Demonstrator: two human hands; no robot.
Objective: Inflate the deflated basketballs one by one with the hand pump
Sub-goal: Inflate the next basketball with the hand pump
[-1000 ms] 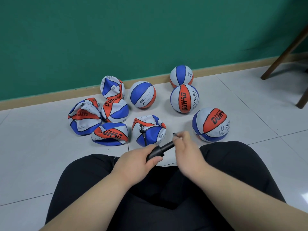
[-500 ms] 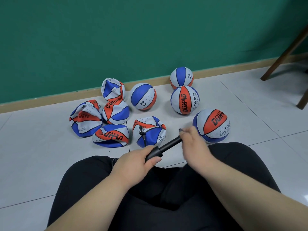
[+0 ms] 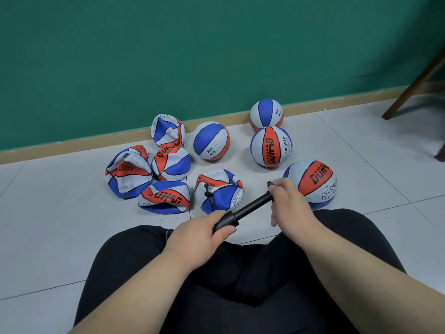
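We see the hand pump over the lap, long axis near-left to far-right, left hand grip wrapped round its near end, right hand grip curled on the handle

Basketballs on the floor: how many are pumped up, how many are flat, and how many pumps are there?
Inflated basketballs: 4
Deflated basketballs: 5
Hand pump: 1
Total: 10
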